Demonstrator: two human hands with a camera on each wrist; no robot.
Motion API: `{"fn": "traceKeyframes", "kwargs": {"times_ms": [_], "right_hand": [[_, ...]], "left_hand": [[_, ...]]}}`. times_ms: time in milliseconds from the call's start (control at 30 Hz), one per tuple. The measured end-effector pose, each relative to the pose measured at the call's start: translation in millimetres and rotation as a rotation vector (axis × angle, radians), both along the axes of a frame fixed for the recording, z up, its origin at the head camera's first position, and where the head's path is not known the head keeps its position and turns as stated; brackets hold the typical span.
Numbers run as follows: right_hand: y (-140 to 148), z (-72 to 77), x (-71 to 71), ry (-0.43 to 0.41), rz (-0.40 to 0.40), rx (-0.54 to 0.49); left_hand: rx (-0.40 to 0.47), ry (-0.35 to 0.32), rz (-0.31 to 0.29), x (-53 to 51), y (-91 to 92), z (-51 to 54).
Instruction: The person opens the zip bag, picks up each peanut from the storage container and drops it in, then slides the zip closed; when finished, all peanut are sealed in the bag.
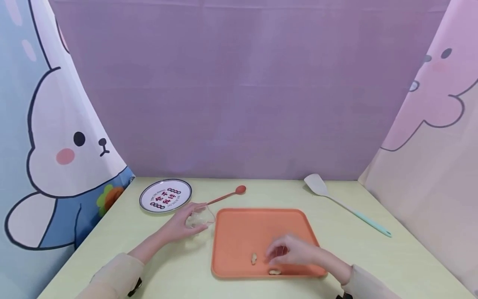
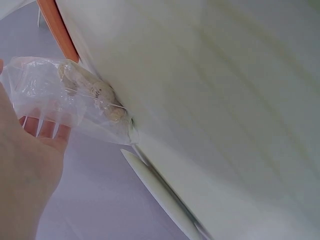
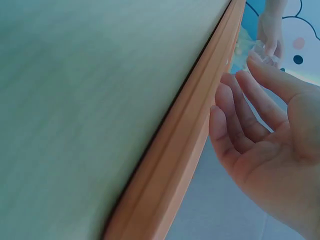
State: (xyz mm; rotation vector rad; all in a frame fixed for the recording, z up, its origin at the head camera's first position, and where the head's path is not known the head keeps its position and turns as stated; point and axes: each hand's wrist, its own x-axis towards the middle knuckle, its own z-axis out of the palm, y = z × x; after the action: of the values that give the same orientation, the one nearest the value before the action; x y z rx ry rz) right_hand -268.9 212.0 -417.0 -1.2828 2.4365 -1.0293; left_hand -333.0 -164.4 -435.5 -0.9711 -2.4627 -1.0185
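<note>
My left hand (image 1: 186,222) grips a clear plastic bag (image 2: 50,90) beside the left edge of an orange tray (image 1: 242,232). Tan, lumpy pieces that look like unshelled peanuts (image 2: 102,95) lie in the bag's lower end, seen in the left wrist view. Over the tray's right front part hovers my right hand (image 1: 293,250), its fingers loosely curved with nothing visible between them. Two similar pieces are on the tray: one peanut (image 1: 254,258) left of the right hand, another peanut (image 1: 274,272) by the front rim.
A white plate (image 1: 157,195) with red lettering and a dark rim lies at the back left. Behind the tray is a red spoon (image 1: 240,190). A spatula (image 1: 351,207) with a mint-green handle rests at the right. A purple curtain (image 1: 242,91) hangs along the table's back edge.
</note>
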Motion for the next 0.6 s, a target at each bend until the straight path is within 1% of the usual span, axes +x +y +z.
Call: {"fn": "traceKeyframes", "kwargs": {"times_ms": [200,300,400,600], "right_hand": [[6.9,-2.7,4.4,-0.128,0.013,0.02],[8.5,-3.7,4.8,-0.17,0.029,0.023],[9.4,-3.7,4.4,-0.188,0.034,0.038],[9.9,-2.5,4.7,-0.179,0.026,0.084]], "left_hand": [[-0.001,0.004,-0.009,1.6,0.0,-0.1],[0.002,0.003,-0.017,2.2,0.4,0.6],[0.003,-0.001,-0.02,2.6,1.0,1.5],[0.007,-0.018,-0.022,3.8,2.4,3.8]]}}
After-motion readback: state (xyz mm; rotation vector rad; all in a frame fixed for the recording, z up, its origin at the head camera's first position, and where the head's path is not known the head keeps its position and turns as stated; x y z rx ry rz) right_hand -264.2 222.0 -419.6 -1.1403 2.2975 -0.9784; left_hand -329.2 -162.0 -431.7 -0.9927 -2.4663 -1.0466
